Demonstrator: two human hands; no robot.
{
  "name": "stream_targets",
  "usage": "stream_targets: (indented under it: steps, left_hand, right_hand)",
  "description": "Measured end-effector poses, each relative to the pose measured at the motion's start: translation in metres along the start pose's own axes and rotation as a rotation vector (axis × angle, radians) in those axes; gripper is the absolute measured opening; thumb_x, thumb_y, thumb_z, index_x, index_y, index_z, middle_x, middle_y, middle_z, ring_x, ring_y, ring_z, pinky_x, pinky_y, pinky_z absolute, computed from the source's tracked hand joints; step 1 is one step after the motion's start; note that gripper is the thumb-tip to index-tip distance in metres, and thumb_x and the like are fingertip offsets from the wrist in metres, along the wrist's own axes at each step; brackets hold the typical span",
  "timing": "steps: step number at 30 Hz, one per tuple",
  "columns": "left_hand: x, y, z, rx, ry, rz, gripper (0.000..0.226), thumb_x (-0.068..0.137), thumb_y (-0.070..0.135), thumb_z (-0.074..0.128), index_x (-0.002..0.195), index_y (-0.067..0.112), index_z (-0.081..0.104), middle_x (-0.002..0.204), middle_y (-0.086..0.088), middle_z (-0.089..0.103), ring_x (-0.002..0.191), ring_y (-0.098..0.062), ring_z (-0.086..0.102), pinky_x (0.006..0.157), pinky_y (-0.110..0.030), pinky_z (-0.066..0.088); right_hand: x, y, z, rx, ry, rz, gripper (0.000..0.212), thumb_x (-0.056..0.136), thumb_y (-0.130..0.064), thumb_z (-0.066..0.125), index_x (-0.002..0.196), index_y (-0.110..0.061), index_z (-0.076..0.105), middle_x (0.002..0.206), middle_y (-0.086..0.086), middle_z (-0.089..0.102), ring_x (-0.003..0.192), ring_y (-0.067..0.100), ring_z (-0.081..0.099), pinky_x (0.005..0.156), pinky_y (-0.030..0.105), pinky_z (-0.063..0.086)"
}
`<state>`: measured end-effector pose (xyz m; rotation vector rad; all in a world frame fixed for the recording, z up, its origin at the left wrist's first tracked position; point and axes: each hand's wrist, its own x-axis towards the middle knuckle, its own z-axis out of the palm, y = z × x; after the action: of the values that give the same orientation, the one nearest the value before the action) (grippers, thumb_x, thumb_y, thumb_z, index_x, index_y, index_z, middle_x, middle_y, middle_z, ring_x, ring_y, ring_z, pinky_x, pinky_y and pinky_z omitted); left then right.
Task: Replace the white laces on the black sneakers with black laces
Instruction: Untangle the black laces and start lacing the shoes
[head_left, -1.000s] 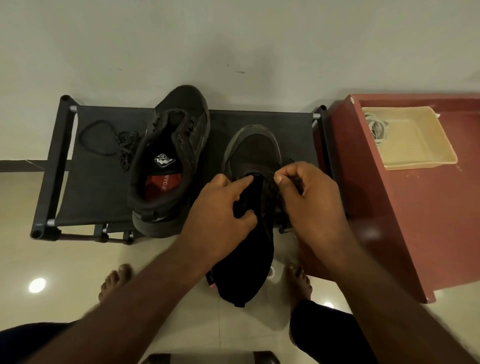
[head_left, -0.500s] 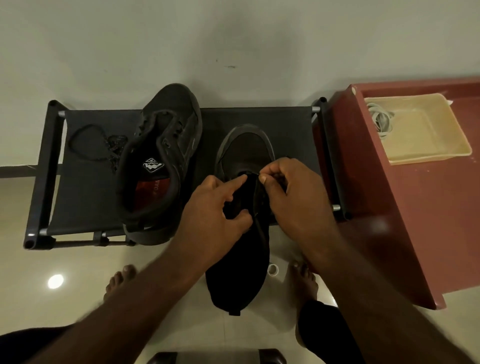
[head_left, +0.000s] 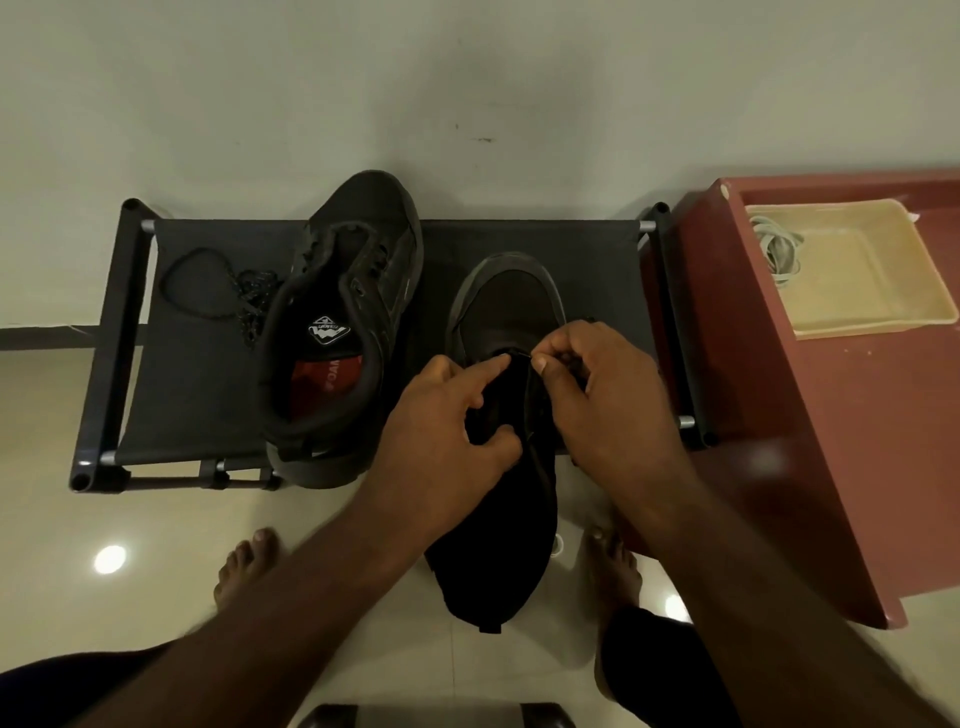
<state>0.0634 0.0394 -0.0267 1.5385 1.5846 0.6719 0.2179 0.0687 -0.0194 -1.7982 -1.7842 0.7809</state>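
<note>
Nearer the left hand (head_left: 447, 415) now, the right hand (head_left: 602, 395) pinches a black lace (head_left: 517, 354) over the sneaker (head_left: 509, 306) that the left hand grips. It sits at 4 o'clock on the rack (head_left: 582, 249), against a pale wall (head_left: 467, 78).

Black sneakers (head_left: 343, 332), cream tray (head_left: 852, 322), maroon table (head_left: 831, 467).

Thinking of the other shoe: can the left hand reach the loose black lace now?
Probably yes: the black lace lies uncovered, but the left hand, gripping the near sneaker, must cross the open sneaker.
</note>
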Motion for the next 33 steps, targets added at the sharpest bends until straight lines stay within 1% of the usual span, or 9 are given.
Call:
stream_targets:
  steps: [4, 9, 16, 21, 25, 27, 29, 31, 33]
  left_hand:
    - [0.001, 0.000, 0.000, 0.008, -0.004, 0.009, 0.064, 0.082, 0.024, 0.073, 0.141, 0.035, 0.050, 0.097, 0.013, 0.044, 0.088, 0.004, 0.046, 0.075, -0.007, 0.037]
    - [0.001, 0.001, 0.000, 0.023, -0.003, 0.020, 0.064, 0.082, 0.024, 0.072, 0.142, 0.034, 0.050, 0.097, 0.012, 0.044, 0.089, 0.001, 0.046, 0.078, -0.009, 0.038]
    - [0.000, 0.001, 0.001, 0.035, 0.005, 0.016, 0.064, 0.081, 0.025, 0.072, 0.141, 0.035, 0.050, 0.097, 0.015, 0.044, 0.089, 0.005, 0.046, 0.075, -0.005, 0.035]
    - [0.002, 0.001, 0.002, 0.041, 0.001, 0.010, 0.064, 0.081, 0.025, 0.072, 0.140, 0.036, 0.050, 0.096, 0.016, 0.043, 0.090, 0.003, 0.045, 0.078, -0.010, 0.037]
    - [0.002, 0.002, 0.003, 0.051, 0.000, 0.008, 0.065, 0.081, 0.024, 0.071, 0.141, 0.037, 0.048, 0.097, 0.016, 0.043, 0.091, 0.004, 0.045, 0.075, -0.008, 0.035]
    - [0.002, 0.002, 0.003, 0.035, 0.003, 0.004, 0.065, 0.081, 0.023, 0.072, 0.140, 0.038, 0.049, 0.097, 0.015, 0.043, 0.093, 0.005, 0.045, 0.074, -0.008, 0.036]
    - [0.002, 0.002, 0.003, 0.027, 0.001, 0.002, 0.062, 0.080, 0.021, 0.072, 0.137, 0.037, 0.053, 0.097, 0.014, 0.044, 0.092, 0.005, 0.046, 0.073, -0.009, 0.037]
    - [0.002, 0.002, 0.003, 0.012, 0.015, -0.002, 0.052, 0.077, 0.018, 0.074, 0.123, 0.035, 0.057, 0.095, 0.012, 0.047, 0.086, 0.003, 0.048, 0.068, -0.009, 0.039]
    - [0.001, 0.003, 0.003, -0.039, 0.032, -0.034, 0.042, 0.074, 0.014, 0.076, 0.104, 0.033, 0.053, 0.091, 0.010, 0.050, 0.081, 0.000, 0.049, 0.065, -0.010, 0.041]
  right_hand:
    - [0.001, -0.001, -0.002, -0.023, -0.021, -0.012, 0.011, 0.097, -0.014, 0.060, 0.091, -0.021, 0.065, 0.089, -0.013, 0.057, 0.082, 0.000, 0.057, 0.067, 0.008, 0.041]
    - [0.001, -0.001, -0.005, -0.032, -0.061, -0.012, 0.013, 0.096, -0.011, 0.059, 0.089, -0.021, 0.063, 0.088, -0.014, 0.055, 0.087, -0.004, 0.054, 0.069, 0.004, 0.040]
    - [0.000, -0.001, -0.003, 0.020, -0.030, 0.028, 0.010, 0.098, -0.016, 0.060, 0.092, -0.022, 0.064, 0.089, -0.014, 0.059, 0.080, -0.001, 0.057, 0.066, 0.008, 0.040]
    - [0.000, 0.001, 0.001, 0.092, -0.016, 0.073, 0.008, 0.098, -0.017, 0.062, 0.092, -0.022, 0.065, 0.090, -0.012, 0.061, 0.083, 0.000, 0.059, 0.070, 0.010, 0.043]
    - [0.001, -0.001, 0.008, 0.163, 0.023, 0.097, 0.011, 0.096, -0.015, 0.064, 0.088, -0.022, 0.065, 0.092, -0.009, 0.062, 0.086, 0.004, 0.061, 0.078, 0.021, 0.050]
    - [0.001, -0.003, 0.011, 0.166, 0.047, 0.097, 0.015, 0.095, -0.016, 0.065, 0.085, -0.027, 0.063, 0.092, -0.011, 0.061, 0.091, 0.008, 0.060, 0.084, 0.031, 0.053]
    - [0.002, -0.006, 0.013, 0.123, 0.082, 0.075, 0.019, 0.093, -0.018, 0.067, 0.082, -0.032, 0.061, 0.089, -0.014, 0.059, 0.095, 0.011, 0.057, 0.088, 0.040, 0.051]
    - [0.002, -0.009, 0.013, 0.050, 0.106, 0.047, 0.016, 0.092, -0.021, 0.068, 0.082, -0.031, 0.064, 0.088, -0.016, 0.059, 0.100, 0.012, 0.052, 0.091, 0.046, 0.046]
    - [0.002, -0.011, 0.011, -0.026, 0.102, 0.035, 0.007, 0.092, -0.023, 0.068, 0.086, -0.027, 0.070, 0.091, -0.013, 0.062, 0.106, 0.014, 0.050, 0.093, 0.044, 0.041]
